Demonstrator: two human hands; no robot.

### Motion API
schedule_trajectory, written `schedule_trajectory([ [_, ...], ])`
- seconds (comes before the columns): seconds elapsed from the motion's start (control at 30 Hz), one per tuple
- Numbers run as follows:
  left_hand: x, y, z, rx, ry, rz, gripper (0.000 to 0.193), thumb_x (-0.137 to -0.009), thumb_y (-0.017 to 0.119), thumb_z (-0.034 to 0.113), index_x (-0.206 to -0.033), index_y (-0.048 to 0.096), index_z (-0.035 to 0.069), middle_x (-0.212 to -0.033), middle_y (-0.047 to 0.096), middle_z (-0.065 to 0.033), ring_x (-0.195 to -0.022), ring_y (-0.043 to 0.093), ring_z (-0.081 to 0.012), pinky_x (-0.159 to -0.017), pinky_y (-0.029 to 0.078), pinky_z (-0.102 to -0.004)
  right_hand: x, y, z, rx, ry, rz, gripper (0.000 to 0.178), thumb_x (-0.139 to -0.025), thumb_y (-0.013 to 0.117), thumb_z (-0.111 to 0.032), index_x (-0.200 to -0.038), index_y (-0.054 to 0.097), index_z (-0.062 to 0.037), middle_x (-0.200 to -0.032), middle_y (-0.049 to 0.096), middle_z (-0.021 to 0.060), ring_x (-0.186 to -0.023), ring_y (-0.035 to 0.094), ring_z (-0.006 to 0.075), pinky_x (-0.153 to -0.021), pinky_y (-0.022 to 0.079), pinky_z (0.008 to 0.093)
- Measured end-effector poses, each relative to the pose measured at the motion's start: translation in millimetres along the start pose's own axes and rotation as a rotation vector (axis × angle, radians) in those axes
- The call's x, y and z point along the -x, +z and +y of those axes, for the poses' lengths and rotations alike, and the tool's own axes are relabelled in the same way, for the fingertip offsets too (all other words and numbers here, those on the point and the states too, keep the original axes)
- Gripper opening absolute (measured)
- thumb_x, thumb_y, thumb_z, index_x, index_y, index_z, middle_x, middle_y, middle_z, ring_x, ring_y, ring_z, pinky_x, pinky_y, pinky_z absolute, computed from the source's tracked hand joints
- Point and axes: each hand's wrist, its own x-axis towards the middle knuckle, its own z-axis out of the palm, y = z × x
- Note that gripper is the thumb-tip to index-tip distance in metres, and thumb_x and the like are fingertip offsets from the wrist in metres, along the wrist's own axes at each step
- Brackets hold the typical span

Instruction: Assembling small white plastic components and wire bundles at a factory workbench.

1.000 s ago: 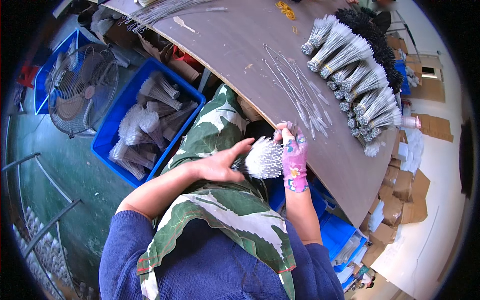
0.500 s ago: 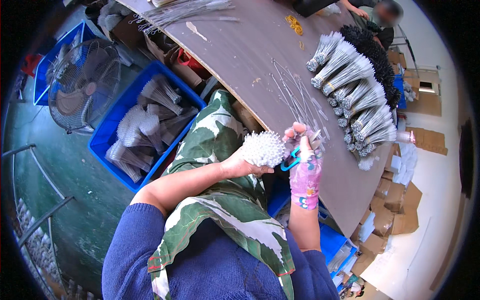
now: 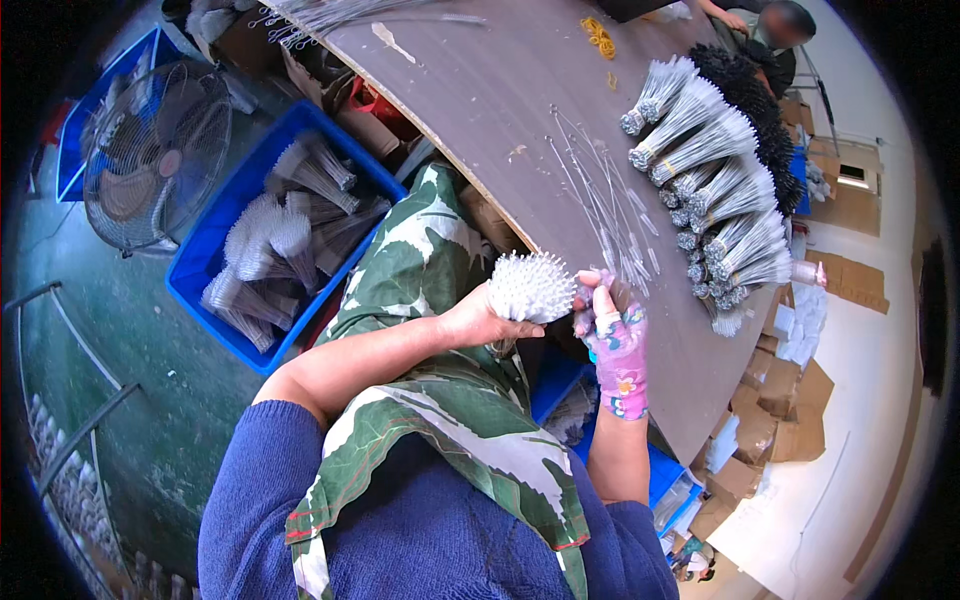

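Observation:
My left hand [image 3: 472,320] is wrapped round a bundle of thin wire brushes [image 3: 533,290], its dense white tips facing right and upward over my lap. Close beside those tips is my right hand [image 3: 618,345], in a pink patterned fingerless glove, fingers bent and partly blurred. A sliver of blue scissors handle [image 3: 592,350] shows at its palm; the blades cannot be made out. On the brown table beyond lie several loose wire brushes [image 3: 605,200].
Bundled wire brushes [image 3: 715,165] are heaped at the table's right, beside black bristly ones [image 3: 765,120]. Yellow rubber bands [image 3: 598,38] lie farther back. To my left stand a blue crate [image 3: 225,345] of bundles and a floor fan [image 3: 160,160]. Another person's hand [image 3: 735,20] is at the far edge.
My right hand has turned and drawn slightly downward, so the scissors' blue loop is now mostly hidden. The bundle stays in my left hand. The whole view has shifted slightly.

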Motion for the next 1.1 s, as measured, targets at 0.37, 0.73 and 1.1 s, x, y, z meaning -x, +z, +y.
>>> schedule_trajectory([
  [0.37, -2.2, 4.0, -12.8, 0.045, -0.070, 0.041, 0.055, -0.070, 0.078, 0.015, -0.119, 0.054, 0.006, -0.116, 0.058, -0.0052, -0.109, 0.051, -0.0162, -0.099, 0.036, -0.0300, -1.6, 1.4, 12.0, 0.016, -0.029, -0.007, 0.022, -0.090, 0.056, -0.013, -0.109, 0.059, -0.0024, -0.081, 0.057, 0.0032, -0.058, 0.048, 0.0079, -0.052, 0.039, 0.0207],
  [0.73, 3.2, 4.0, -4.8, 0.001, -0.129, 0.102, 0.045, -0.069, 0.078, 0.019, -0.109, 0.061, 0.008, -0.101, 0.065, -0.0043, -0.095, 0.060, -0.0156, -0.089, 0.044, -0.0292, 3.1, 0.6, 14.2, 0.035, -0.049, -0.021, 0.021, -0.089, 0.055, -0.009, -0.110, 0.056, -0.0019, -0.076, 0.053, 0.0005, -0.058, 0.048, 0.0079, -0.053, 0.039, 0.0216],
  [1.1, 8.2, 7.1, -38.1, -0.183, 0.013, 0.183, 0.034, -0.072, 0.074, 0.016, -0.104, 0.063, 0.010, -0.100, 0.066, -0.0052, -0.092, 0.063, -0.0170, -0.085, 0.047, -0.0283, 6.9, 3.5, 20.1, 0.101, -0.052, -0.052, 0.020, -0.090, 0.056, -0.011, -0.108, 0.057, -0.0032, -0.082, 0.055, 0.0000, -0.058, 0.047, 0.0058, -0.053, 0.039, 0.0202],
])
